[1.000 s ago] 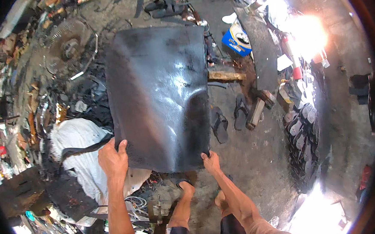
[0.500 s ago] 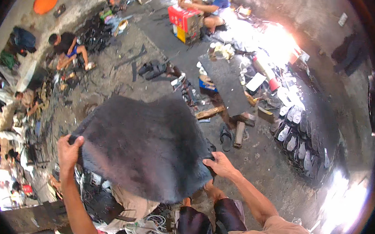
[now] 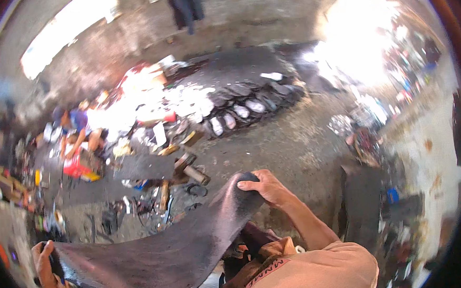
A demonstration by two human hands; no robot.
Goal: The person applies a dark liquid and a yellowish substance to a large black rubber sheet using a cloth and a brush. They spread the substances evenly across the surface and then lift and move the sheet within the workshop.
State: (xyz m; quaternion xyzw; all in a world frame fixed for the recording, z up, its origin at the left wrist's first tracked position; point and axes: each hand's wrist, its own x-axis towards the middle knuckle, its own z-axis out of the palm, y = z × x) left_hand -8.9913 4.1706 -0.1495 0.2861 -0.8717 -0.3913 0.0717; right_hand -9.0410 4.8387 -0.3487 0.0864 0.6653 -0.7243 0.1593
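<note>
A large dark rubber sheet (image 3: pixel 168 253) sags between my two hands, lifted off the floor. My left hand (image 3: pixel 45 261) grips its corner at the lower left edge of the view. My right hand (image 3: pixel 262 187) clutches the opposite corner near the middle, knuckles up, with the sheet folded under the fingers. My forearm and peach-coloured shirt fill the lower right.
A grey concrete floor (image 3: pixel 294 145) stretches ahead. Rows of cut sole shapes (image 3: pixel 239 109) lie on another dark sheet. A person sits at the left by a red crate (image 3: pixel 79 166). Tools and scraps (image 3: pixel 174 174) litter the middle; a dark slab (image 3: pixel 363 204) stands at right.
The view has swung round to the right and the sheet has dropped from in front of me to a low, sagging hold. Both hands keep their corners.
</note>
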